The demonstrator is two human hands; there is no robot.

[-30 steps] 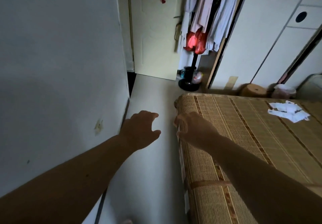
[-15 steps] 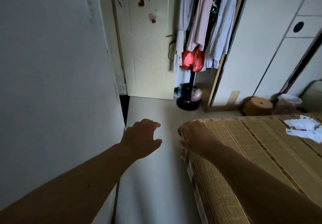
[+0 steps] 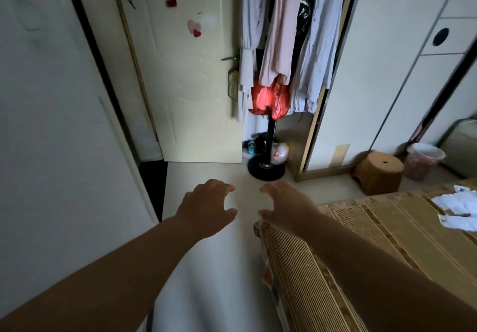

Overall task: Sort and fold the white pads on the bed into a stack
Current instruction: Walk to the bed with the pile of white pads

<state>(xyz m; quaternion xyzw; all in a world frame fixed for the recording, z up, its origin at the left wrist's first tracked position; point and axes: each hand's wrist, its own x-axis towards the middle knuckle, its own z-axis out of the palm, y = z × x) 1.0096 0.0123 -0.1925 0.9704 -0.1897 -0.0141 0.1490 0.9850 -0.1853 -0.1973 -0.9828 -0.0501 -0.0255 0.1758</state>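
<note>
A loose heap of white pads (image 3: 458,209) lies on the bed (image 3: 366,231), at the far right edge of the view. The bed is covered by a woven straw mat. My left hand (image 3: 206,206) hovers over the floor to the left of the bed, fingers loosely spread, holding nothing. My right hand (image 3: 282,203) is stretched out above the bed's near corner, also with relaxed fingers and nothing in it. Both hands are far from the pads.
A pale wall (image 3: 56,150) stands close on the left. A cream door (image 3: 191,86) closes the narrow floor aisle ahead. Beside it a coat stand (image 3: 267,166) holds hanging clothes. A wardrobe (image 3: 387,73), brown stool (image 3: 378,171) and bin (image 3: 423,160) lie beyond the bed.
The view has tilted up and swung left, so the bed and pads slid down and right in frame. My right hand has lifted from the bed's edge; both hands stay outstretched and empty.
</note>
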